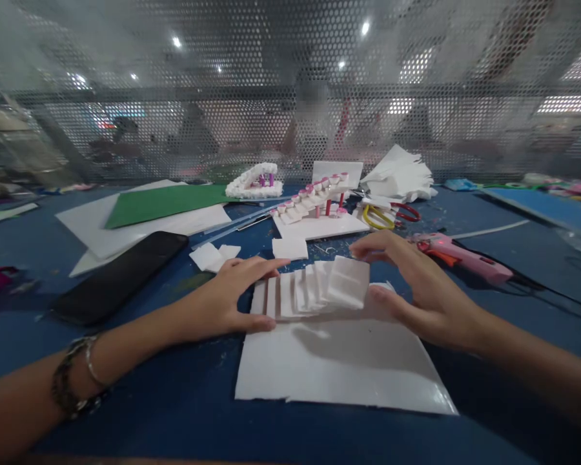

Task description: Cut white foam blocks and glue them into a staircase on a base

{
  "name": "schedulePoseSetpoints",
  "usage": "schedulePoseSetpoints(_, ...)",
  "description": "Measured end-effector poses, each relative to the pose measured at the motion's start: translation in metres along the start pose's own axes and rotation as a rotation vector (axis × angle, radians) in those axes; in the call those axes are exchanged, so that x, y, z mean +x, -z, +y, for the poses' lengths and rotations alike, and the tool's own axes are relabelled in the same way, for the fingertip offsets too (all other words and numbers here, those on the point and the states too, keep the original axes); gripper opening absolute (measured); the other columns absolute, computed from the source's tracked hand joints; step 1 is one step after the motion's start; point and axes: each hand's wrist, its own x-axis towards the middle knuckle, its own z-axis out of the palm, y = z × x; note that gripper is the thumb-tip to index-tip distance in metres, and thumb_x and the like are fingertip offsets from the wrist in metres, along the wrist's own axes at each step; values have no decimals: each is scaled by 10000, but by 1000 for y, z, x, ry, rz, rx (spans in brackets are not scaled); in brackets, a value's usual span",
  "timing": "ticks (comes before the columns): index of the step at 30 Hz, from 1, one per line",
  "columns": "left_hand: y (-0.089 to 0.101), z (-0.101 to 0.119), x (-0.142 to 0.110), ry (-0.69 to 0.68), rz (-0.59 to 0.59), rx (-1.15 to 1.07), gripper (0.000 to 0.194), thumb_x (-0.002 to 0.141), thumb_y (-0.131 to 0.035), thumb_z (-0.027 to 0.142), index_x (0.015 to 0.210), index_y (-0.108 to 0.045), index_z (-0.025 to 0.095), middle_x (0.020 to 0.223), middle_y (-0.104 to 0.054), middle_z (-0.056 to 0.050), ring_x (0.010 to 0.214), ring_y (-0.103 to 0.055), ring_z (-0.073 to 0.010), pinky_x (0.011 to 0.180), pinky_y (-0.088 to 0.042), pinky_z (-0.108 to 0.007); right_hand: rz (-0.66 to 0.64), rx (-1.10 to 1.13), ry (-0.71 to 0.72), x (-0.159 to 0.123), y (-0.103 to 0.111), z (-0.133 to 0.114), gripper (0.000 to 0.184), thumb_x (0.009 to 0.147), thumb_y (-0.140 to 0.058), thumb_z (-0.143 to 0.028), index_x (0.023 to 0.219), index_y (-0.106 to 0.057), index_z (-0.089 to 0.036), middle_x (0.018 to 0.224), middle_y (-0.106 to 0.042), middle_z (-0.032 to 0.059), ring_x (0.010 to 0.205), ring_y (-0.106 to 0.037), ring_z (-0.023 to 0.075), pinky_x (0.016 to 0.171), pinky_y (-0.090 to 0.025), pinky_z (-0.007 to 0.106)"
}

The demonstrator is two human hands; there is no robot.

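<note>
A row of small white foam squares [314, 287] overlaps like a rising staircase on a white foam board [329, 365]. At the row's left end, my left hand [244, 290] has thumb and fingers apart on either side of the first squares. My right hand [411, 284] is curved at the right end, thumb and fingertips spread near the tallest square; whether they touch it I cannot tell. Loose white squares [213, 256] lie beyond my left hand, and another white square [289, 248] lies just behind the row.
Behind stands a model staircase [314, 194] on pink and red posts. A pink glue gun [469, 258] with a cable lies right, near yellow and red-handled scissors [380, 217]. A black phone [121, 278] and green sheet [169, 205] lie left. A perforated metal screen [290, 84] borders the back.
</note>
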Motion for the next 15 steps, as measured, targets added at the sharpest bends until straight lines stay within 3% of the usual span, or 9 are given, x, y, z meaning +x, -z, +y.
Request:
schedulePoseSetpoints(3,1,-1,1,-87,6,59,521,780,-451,578,1213,-429,290,1156,-498,-40,998,-470,-228,870,-310,-344,-59,-49,-10,-1,-2,1,455,777,-503,-339,1180,-351,-191,1177,-438,129,1110,-428,242,880,-413,387)
schedulePoseSetpoints(6,1,-3,2,-137,14,118,489,796,-420,580,1180,-474,281,1149,-515,-40,999,-476,-224,891,-281,-352,-110,-41,-40,-1,-5,1,532,742,-559,-392,1187,-354,-188,1167,-439,127,1085,-454,234,860,-437,369)
schedulePoseSetpoints(15,-1,-4,-2,-203,14,239,420,856,-382,479,1210,-451,264,1185,-517,-48,1050,-487,-213,977,-190,-388,-62,-110,55,3,-9,-2,228,766,-552,-294,979,-517,-221,1053,-488,102,1008,-497,217,839,-433,389)
